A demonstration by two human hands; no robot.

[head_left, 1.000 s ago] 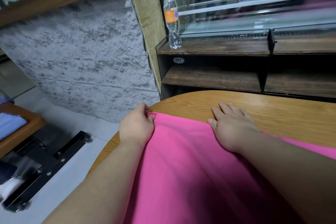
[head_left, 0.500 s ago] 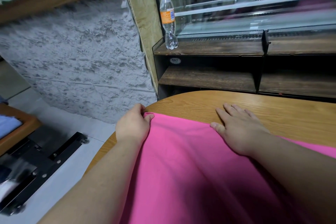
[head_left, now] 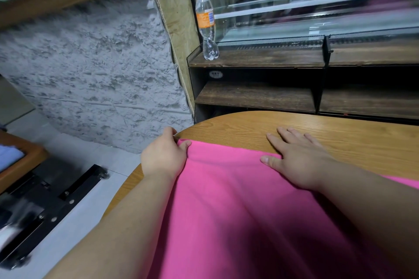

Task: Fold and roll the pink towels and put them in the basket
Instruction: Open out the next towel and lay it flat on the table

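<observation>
A pink towel [head_left: 238, 199] lies spread flat over the round wooden table [head_left: 340, 129], filling the lower middle of the head view. My left hand [head_left: 164, 154] pinches the towel's far left corner at the table's edge, thumb on top of the cloth. My right hand [head_left: 297, 158] lies flat with straight fingers on the towel's far edge, fingertips reaching onto the bare wood. No basket is in view.
A dark wooden shelf unit [head_left: 260, 97] stands just behind the table, with a plastic bottle [head_left: 206, 25] on its top left corner. A rough grey wall [head_left: 90, 75] is at left. A black metal frame [head_left: 56, 199] lies on the floor at lower left.
The view has shifted slightly left. My right hand has slid a little rightward along the towel's far edge. My left hand keeps its hold on the corner.
</observation>
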